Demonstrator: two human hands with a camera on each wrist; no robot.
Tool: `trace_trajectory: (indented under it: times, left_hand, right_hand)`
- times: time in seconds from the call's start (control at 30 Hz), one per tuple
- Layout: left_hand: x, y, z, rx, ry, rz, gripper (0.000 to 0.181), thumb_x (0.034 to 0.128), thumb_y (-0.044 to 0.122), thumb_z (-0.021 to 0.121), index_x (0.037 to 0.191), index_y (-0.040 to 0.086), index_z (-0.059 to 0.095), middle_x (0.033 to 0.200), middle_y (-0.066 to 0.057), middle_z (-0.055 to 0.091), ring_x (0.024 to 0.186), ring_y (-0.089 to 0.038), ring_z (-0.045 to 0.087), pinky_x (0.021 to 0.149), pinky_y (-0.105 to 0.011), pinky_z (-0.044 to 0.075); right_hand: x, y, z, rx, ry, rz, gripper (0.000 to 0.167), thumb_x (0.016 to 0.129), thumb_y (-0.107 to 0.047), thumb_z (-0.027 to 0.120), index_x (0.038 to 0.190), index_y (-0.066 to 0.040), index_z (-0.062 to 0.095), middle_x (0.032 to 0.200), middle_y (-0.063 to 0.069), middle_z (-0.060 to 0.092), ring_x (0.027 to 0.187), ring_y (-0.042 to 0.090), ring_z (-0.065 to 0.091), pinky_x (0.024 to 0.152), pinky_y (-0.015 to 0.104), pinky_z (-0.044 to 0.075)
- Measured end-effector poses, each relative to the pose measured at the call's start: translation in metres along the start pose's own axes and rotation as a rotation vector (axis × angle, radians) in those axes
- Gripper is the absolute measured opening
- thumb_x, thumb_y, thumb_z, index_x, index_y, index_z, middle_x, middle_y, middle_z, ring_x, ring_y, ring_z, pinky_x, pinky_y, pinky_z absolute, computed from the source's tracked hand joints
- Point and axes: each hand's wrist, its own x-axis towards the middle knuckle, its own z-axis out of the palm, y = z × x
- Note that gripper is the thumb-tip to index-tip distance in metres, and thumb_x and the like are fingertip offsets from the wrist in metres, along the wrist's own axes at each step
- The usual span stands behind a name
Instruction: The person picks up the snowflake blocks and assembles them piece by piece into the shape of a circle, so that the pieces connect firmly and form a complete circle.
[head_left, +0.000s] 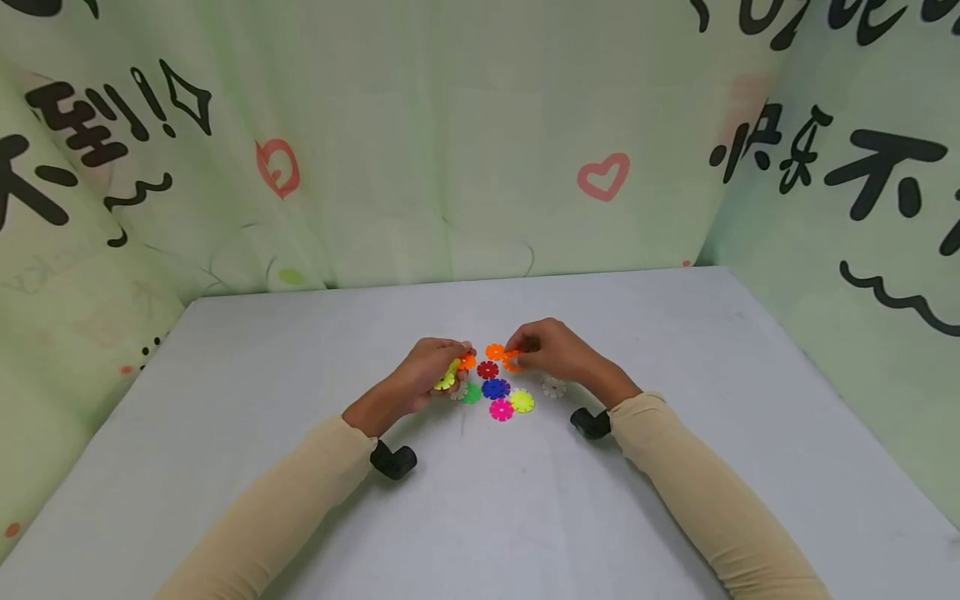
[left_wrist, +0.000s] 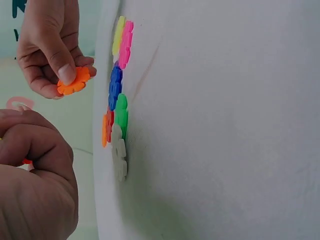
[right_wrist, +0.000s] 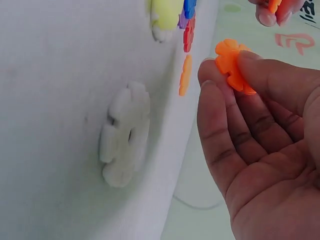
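The right hand (head_left: 551, 348) pinches an orange disc (right_wrist: 229, 59) between thumb and fingers, above the counter (head_left: 637, 517). Opposite it, the left hand (head_left: 423, 368) grips yellow discs (head_left: 447, 379) and an orange piece (head_left: 468, 361), its fingers curled round them. Between the hands lie a second orange disc (head_left: 495, 352), a red disc (head_left: 487, 369) and a blue disc (head_left: 496, 389). A green disc (head_left: 472, 394) is near the left hand; a pink disc (head_left: 501, 409) and a lime disc (head_left: 522, 402) lie nearer the person. Below the right hand is a white disc (head_left: 554, 387).

Right hand (right_wrist: 265, 137) pinching an orange flower-shaped disc (right_wrist: 229, 59), white disc (right_wrist: 118, 150) flat on pale tabletop (right_wrist: 55, 125), red disc (right_wrist: 189, 36) farther off
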Motion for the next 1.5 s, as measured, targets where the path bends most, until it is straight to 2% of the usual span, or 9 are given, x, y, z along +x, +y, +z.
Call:
trace_trajectory:
  times: [0.13, 0.3, 0.5, 0.6, 0.83, 1.07, 1.33, 1.5]
  left_hand:
    - [0.001, 0.0, 0.0, 0.013, 0.023, 0.013, 0.038, 0.1026, 0.029, 0.05, 0.13, 0.004, 0.059, 0.104, -0.01, 0.056, 0.064, -0.014, 0.053, 0.059, -0.02, 0.049]
    - [0.001, 0.0, 0.0, 0.035, 0.028, 0.046, 0.04, 0.1025, 0.032, 0.05, 0.127, 0.002, 0.061, 0.094, -0.009, 0.057, 0.063, -0.014, 0.053, 0.058, -0.021, 0.048]
    - [0.0, 0.0, 0.001, 0.046, 0.047, 0.052, 0.037, 0.1019, 0.028, 0.053, 0.123, 0.0, 0.063, 0.091, -0.01, 0.058, 0.063, -0.015, 0.054, 0.058, -0.021, 0.05]
    - [0.0, 0.001, 0.003, 0.054, 0.056, 0.05, 0.035, 0.1017, 0.028, 0.053, 0.122, 0.001, 0.065, 0.093, -0.01, 0.058, 0.064, -0.015, 0.055, 0.058, -0.021, 0.05]
    - [0.001, 0.0, 0.005, 0.039, 0.042, 0.055, 0.037, 0.1013, 0.03, 0.054, 0.124, 0.001, 0.063, 0.085, -0.01, 0.06, 0.061, -0.015, 0.055, 0.06, -0.022, 0.051]
    - [0.0, 0.0, 0.006, 0.001, 0.027, 0.066, 0.039, 0.1014, 0.031, 0.053, 0.126, 0.002, 0.06, 0.088, -0.014, 0.062, 0.063, -0.016, 0.056, 0.064, -0.024, 0.053]
    - [0.001, -0.001, 0.004, -0.024, 0.031, 0.076, 0.037, 0.1017, 0.03, 0.053, 0.125, 0.002, 0.061, 0.086, -0.011, 0.061, 0.061, -0.015, 0.055, 0.065, -0.024, 0.053]
    - [0.001, -0.002, 0.003, -0.005, 0.014, 0.1, 0.036, 0.102, 0.029, 0.052, 0.121, 0.0, 0.062, 0.08, -0.01, 0.059, 0.059, -0.015, 0.054, 0.062, -0.023, 0.052]
  right_hand:
    - [0.001, -0.003, 0.003, 0.01, 0.004, -0.007, 0.018, 0.089, -0.002, 0.067, 0.107, -0.003, 0.07, 0.099, 0.006, 0.067, 0.09, 0.022, 0.06, 0.084, 0.033, 0.052]
    - [0.001, -0.007, 0.005, 0.088, 0.017, -0.022, 0.022, 0.09, 0.0, 0.064, 0.112, -0.001, 0.069, 0.101, 0.007, 0.066, 0.088, 0.021, 0.064, 0.082, 0.032, 0.054]
    - [0.003, -0.01, 0.008, 0.125, 0.085, -0.033, 0.013, 0.09, -0.002, 0.068, 0.103, -0.002, 0.069, 0.096, 0.006, 0.07, 0.087, 0.019, 0.067, 0.082, 0.033, 0.054]
    - [0.003, -0.011, 0.009, 0.173, 0.089, -0.033, 0.013, 0.089, -0.002, 0.069, 0.102, -0.002, 0.068, 0.095, 0.006, 0.07, 0.087, 0.021, 0.068, 0.082, 0.033, 0.054]
    - [0.003, -0.012, 0.011, 0.282, 0.085, -0.043, 0.014, 0.09, -0.002, 0.067, 0.103, 0.001, 0.066, 0.096, 0.01, 0.069, 0.086, 0.024, 0.069, 0.08, 0.033, 0.055]
    - [0.004, -0.013, 0.015, 0.341, 0.082, -0.071, 0.014, 0.09, 0.0, 0.067, 0.103, 0.003, 0.065, 0.098, 0.013, 0.067, 0.087, 0.026, 0.068, 0.08, 0.035, 0.055]
    - [0.002, -0.016, 0.019, 0.253, 0.102, -0.037, 0.01, 0.089, -0.005, 0.071, 0.099, -0.002, 0.07, 0.094, 0.007, 0.069, 0.084, 0.021, 0.068, 0.078, 0.032, 0.055]
    - [0.002, -0.017, 0.02, 0.247, 0.107, -0.063, 0.008, 0.088, -0.005, 0.072, 0.095, -0.003, 0.073, 0.092, 0.006, 0.071, 0.083, 0.021, 0.069, 0.078, 0.031, 0.055]
